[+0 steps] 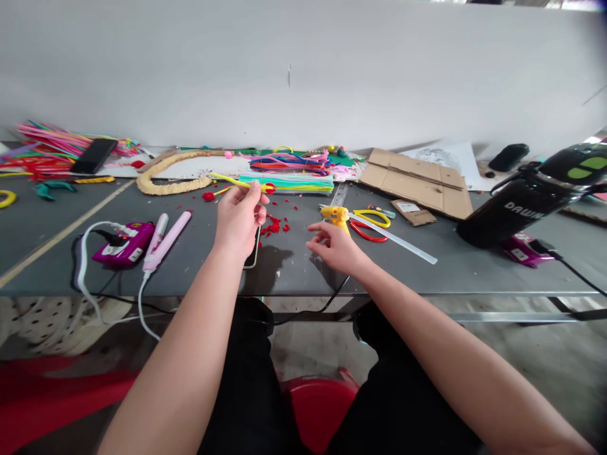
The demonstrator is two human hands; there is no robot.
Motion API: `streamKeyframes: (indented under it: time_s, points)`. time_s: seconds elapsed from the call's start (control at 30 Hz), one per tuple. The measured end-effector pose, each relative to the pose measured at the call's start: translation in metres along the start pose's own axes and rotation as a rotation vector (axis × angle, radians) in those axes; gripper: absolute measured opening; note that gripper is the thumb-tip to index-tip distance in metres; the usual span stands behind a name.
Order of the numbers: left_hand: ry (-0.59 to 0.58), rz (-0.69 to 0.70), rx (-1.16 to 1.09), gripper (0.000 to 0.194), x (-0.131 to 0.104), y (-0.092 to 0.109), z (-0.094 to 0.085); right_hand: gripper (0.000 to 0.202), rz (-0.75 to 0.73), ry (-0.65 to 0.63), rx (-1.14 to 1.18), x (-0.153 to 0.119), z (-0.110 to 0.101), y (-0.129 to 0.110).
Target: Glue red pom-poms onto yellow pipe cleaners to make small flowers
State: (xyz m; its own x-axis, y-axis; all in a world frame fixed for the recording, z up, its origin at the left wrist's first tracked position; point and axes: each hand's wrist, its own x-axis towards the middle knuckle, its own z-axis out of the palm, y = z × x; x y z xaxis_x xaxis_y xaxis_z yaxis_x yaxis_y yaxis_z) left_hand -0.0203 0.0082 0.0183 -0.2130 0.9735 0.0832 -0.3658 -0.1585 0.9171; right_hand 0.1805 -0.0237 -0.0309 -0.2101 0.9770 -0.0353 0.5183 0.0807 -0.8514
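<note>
Left hand (241, 215): I had thumb and fingers pinched on a yellow stem (230, 181), red tip (270, 188) poking out past them, held above the grey desk (294, 278), near red scraps (274, 225). Right hand (334, 245): fingers loosely parted, nothing visibly held, just beside the yellow glue gun (336, 216); couldn't tell if touching. Judged best: light, steady pinch, red tip uncrushed and kept clear of the gun.

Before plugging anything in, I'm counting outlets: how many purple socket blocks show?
2: left socket block beside the pink straightener; right socket block beside the black bottle. Others may be hidden.
</note>
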Motion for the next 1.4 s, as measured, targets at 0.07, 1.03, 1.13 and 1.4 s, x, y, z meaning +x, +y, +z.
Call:
streamKeyframes:
  time_s: [0.07, 1.03, 1.13, 1.4]
  points:
    - [-0.006, 0.000, 0.002, 0.025, 0.001, -0.002, -0.002, 0.023, -0.054, 0.069, -0.111, 0.003, 0.001, 0.007]
    - [-0.118, -0.037, 0.230, 0.013, 0.000, -0.017, -0.004, 0.033, 0.192, 0.192, -0.502, 0.024, -0.049, 0.028]
    - [-0.119, -0.029, 0.239, 0.013, 0.002, -0.020, -0.003, 0.018, 0.127, 0.247, -0.260, 0.030, -0.045, 0.032]
    - [-0.077, -0.014, 0.288, 0.015, 0.003, -0.023, -0.003, 0.024, 0.033, 0.067, 0.437, 0.016, -0.038, 0.012]
